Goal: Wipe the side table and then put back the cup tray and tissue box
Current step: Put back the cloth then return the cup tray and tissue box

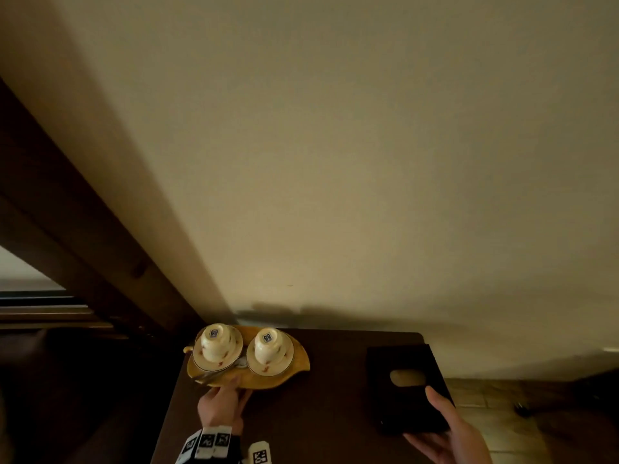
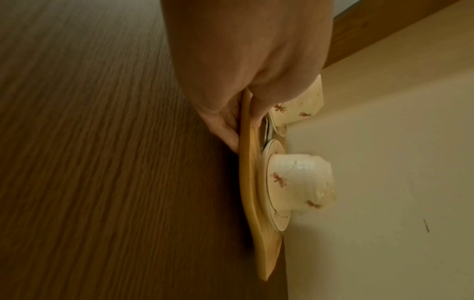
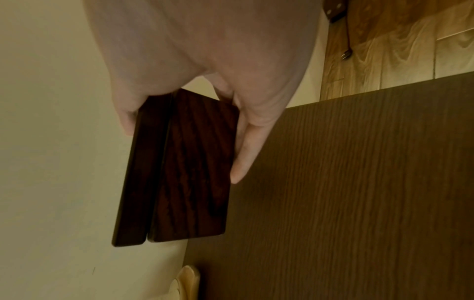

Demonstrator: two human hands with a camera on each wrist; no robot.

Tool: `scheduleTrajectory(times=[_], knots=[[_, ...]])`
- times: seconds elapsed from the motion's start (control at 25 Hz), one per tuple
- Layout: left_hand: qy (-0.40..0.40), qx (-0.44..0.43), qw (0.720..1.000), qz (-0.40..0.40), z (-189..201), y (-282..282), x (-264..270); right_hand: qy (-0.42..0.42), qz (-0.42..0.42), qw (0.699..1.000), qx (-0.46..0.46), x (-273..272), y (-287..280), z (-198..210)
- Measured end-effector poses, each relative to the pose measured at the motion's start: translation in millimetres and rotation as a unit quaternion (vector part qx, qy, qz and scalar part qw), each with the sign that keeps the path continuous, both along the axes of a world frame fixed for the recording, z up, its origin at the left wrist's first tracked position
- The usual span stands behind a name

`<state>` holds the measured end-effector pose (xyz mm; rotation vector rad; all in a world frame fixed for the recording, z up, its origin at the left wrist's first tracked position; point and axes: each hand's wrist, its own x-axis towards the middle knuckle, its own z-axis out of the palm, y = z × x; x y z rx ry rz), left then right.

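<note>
Side table [image 1: 321, 413]: dark wood, against wall. Step in hand: putting items back. Tissue box [image 1: 407, 390] at table's right edge; my right hand [image 1: 450, 433] grips its near end, thumb on lid. Cup tray [image 1: 294, 366] at back-left, 2 inverted cups on saucers; my left hand [image 1: 222, 408] pinches its near rim. Next: seat both flat, release gently.

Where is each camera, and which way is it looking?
Head: sits up high, looks down at the side table by the wall; shows the left hand and right hand.
Left wrist: looks along the left hand at the cup tray it pinches, with two upside-down cups.
Right wrist: looks along the right hand at the dark tissue box it grips.
Shared: head and left wrist both show the tray and cups.
</note>
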<state>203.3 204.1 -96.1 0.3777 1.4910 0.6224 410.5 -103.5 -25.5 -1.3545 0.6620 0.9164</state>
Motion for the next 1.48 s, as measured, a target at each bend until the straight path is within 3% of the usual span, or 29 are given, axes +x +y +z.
scheduleTrajectory(times=[0.44,0.68,0.88,0.96,1.0,1.08,1.48], knots=[[-0.003,-0.043,0.999,-0.015,-19,11,1,-0.015,0.017,0.999,0.035,-1,22,-16],[0.049,0.032,0.996,-0.074,-37,11,0,0.024,-0.045,0.998,0.036,0,48,-30],[0.072,0.034,0.993,-0.086,-57,23,-11,0.020,-0.050,0.998,0.045,5,61,-41],[0.124,0.030,0.983,-0.135,-55,26,-17,0.026,-0.050,0.997,0.048,7,62,-47],[0.165,0.042,0.966,-0.196,-54,27,-16,0.032,-0.049,0.997,0.052,9,62,-50],[0.185,0.020,0.955,-0.231,-51,29,-15,0.042,-0.052,0.996,0.066,11,62,-53],[0.223,0.026,0.933,-0.281,-23,18,-18,0.002,-0.061,0.998,0.029,12,52,-67]])
